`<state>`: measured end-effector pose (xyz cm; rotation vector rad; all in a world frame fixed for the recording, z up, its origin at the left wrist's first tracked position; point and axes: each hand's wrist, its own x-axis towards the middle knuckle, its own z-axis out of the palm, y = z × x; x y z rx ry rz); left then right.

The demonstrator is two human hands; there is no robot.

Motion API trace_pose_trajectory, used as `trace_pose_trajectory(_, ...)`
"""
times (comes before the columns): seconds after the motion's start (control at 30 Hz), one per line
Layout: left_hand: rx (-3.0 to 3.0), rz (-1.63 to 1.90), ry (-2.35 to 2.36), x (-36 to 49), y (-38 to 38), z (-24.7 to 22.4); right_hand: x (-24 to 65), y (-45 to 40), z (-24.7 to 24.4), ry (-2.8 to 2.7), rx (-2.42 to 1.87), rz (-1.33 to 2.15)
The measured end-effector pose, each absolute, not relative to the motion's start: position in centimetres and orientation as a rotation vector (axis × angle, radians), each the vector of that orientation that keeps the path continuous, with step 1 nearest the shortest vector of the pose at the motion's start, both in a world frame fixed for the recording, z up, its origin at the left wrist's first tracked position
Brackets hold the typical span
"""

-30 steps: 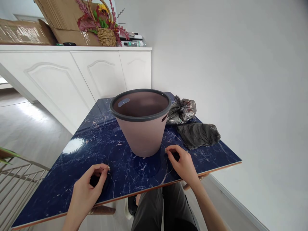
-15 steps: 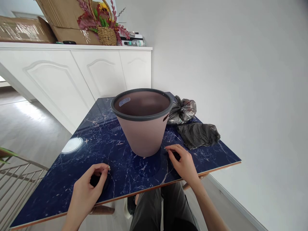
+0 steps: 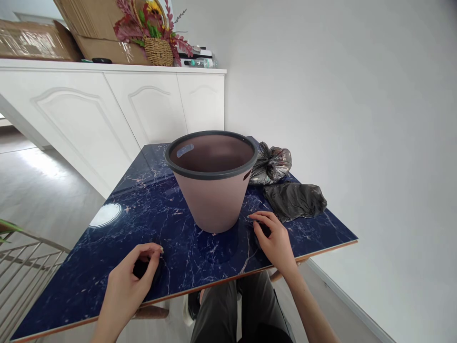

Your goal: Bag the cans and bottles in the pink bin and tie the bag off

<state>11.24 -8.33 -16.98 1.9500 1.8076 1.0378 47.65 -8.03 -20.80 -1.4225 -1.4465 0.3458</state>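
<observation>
A pinkish-brown trash can (image 3: 214, 202) with a dark grey rim stands upright on the blue marbled table (image 3: 143, 190). My left hand (image 3: 134, 276) rests near the front left of the table, thumb and fingertips together, with nothing showing between them. At the can's lower right is my right hand (image 3: 273, 238), apart from it, with its thumb and fingers curved and slightly parted around nothing. Just beyond that hand lies a flat, folded black plastic bag (image 3: 296, 201). Behind it sits a knotted, filled black garbage bag (image 3: 273, 164), partly hidden by the can.
White cabinets (image 3: 157, 102) stand beyond the table, topped with cardboard boxes (image 3: 35, 40), a flower basket (image 3: 159, 51) and a plastic bottle (image 3: 203, 63). A white wall (image 3: 321, 95) borders the right. A metal rack (image 3: 28, 267) is at the left.
My right hand has shifted slightly right, and its thumb and fingers have parted a little. My left hand and the trash can have stayed in place.
</observation>
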Motion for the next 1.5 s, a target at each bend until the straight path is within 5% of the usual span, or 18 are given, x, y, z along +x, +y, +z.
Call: trace_pose_trajectory(1.5,1.964,1.086,1.656,12.0,-9.5,-16.0,47.8,-8.1,-21.2,-1.49,-1.41,0.325)
